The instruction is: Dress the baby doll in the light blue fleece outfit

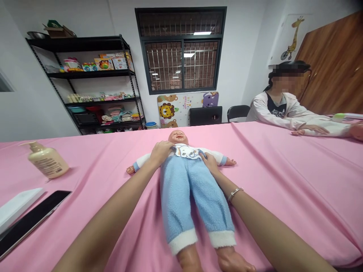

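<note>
A baby doll (178, 136) lies on its back with its arms spread, feet toward me. It wears light blue fleece overalls (177, 189) with white cuffs and an animal face on the bib (187, 152), over a white top. My left hand (162, 152) is closed on the bib's upper left corner by the doll's shoulder; its fingertips are partly hidden. At the bib's right side, my right hand (210, 162) pinches the blue edge of the overalls between thumb and fingers. A bracelet circles my right wrist.
A pink cloth (269, 181) covers the table. To the left are a pump bottle (48, 160), a phone (34, 221) and a white box (19, 207). At the right, a person (279, 100) sits with hands on another doll (329, 126). Shelves (93, 71) stand behind.
</note>
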A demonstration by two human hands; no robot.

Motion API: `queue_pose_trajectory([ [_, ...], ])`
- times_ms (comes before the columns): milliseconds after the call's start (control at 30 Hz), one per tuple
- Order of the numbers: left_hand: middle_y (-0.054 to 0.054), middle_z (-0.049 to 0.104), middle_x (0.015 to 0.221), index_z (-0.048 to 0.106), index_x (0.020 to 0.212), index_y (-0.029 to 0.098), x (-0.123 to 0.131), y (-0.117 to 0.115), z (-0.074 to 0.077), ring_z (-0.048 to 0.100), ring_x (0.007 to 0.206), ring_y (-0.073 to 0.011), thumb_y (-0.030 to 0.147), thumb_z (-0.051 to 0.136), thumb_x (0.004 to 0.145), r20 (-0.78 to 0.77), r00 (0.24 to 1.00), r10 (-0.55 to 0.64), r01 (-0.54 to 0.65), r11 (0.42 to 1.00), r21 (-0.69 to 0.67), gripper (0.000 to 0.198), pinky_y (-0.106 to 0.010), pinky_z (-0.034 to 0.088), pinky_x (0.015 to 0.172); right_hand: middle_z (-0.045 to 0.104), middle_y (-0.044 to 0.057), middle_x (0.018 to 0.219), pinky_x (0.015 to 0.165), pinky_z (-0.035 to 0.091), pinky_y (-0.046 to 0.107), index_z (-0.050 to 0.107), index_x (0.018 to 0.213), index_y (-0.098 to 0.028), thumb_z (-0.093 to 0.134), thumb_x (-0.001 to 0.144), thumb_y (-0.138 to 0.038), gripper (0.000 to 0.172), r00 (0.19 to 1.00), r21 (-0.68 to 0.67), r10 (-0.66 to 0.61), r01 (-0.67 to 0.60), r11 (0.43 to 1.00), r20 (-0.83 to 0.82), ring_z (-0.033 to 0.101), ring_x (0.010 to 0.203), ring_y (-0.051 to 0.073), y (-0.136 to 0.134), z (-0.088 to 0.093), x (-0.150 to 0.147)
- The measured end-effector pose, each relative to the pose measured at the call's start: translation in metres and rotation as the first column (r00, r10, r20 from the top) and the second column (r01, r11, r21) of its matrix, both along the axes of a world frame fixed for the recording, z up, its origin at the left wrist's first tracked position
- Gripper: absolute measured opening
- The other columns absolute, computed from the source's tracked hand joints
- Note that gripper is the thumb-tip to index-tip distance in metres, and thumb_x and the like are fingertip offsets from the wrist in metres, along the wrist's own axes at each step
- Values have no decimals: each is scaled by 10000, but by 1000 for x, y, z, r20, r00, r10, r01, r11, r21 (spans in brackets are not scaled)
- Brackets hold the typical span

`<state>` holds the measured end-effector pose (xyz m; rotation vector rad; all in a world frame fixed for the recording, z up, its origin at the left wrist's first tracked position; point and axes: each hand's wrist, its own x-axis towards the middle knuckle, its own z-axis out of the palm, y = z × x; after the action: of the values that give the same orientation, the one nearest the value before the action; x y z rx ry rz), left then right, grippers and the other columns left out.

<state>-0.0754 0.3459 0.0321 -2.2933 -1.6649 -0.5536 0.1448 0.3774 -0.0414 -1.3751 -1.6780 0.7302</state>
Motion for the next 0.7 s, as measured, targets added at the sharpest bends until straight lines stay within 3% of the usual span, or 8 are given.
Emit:
queue_pose_trajectory([
  [100, -97, 636, 923, 644, 889, 185, -2, 9, 5, 569, 898, -248, 163, 438, 859, -234, 972, 2, -11, 999, -38, 209, -335, 397, 778, 554, 56, 1031, 780, 495, 318, 561, 1039, -129, 468, 894, -385, 308, 1000, 2, 4, -4, 1000, 6, 551, 894, 168, 0, -1, 0],
  [267, -87, 603, 917, 598, 939, 210, -15, 22, 9, 586, 795, -250, 221, 482, 850, -337, 941, 30, -50, 997, -51, 147, -313, 397, 667, 566, 48, 963, 756, 486, 299, 571, 974, -126, 456, 897, -399, 306, 1000, 2, -8, 8, 1000, 24, 550, 840, 144, 2, -3, -2],
  [367, -86, 593, 904, 551, 1002, 217, -19, 26, 15, 587, 784, -254, 273, 494, 845, -288, 952, 102, -111, 994, -15, 177, -302, 395, 646, 564, 34, 844, 718, 464, 279, 566, 875, -119, 451, 897, -402, 306, 999, 1, -24, 24, 1000, 36, 533, 757, 117, 3, -3, -4],
  [467, -99, 594, 910, 515, 1006, 189, -23, 26, 15, 580, 813, -254, 241, 436, 849, -132, 962, 240, -241, 971, 10, 183, -300, 397, 660, 546, 19, 769, 690, 448, 268, 554, 814, -115, 460, 889, -414, 323, 999, 3, -35, 35, 999, 36, 518, 707, 109, 4, -3, -5],
  [567, -116, 599, 934, 528, 982, 178, -31, 30, 6, 568, 858, -244, 181, 392, 835, -46, 954, 297, -301, 947, -113, 199, -302, 398, 707, 543, 14, 767, 676, 447, 262, 552, 818, -115, 459, 884, -438, 342, 999, 4, -34, 34, 999, 22, 516, 694, 107, 3, -1, -5],
  [700, -82, 638, 786, 623, 788, 189, -48, 45, -9, 578, 755, -224, 148, 515, 705, -3, 971, 238, -225, 914, -337, 143, -284, 404, 682, 517, 2, 699, 632, 417, 242, 532, 761, -128, 456, 872, -438, 337, 1000, 9, -25, 25, 1000, -3, 486, 647, 103, 3, 1, -8],
])
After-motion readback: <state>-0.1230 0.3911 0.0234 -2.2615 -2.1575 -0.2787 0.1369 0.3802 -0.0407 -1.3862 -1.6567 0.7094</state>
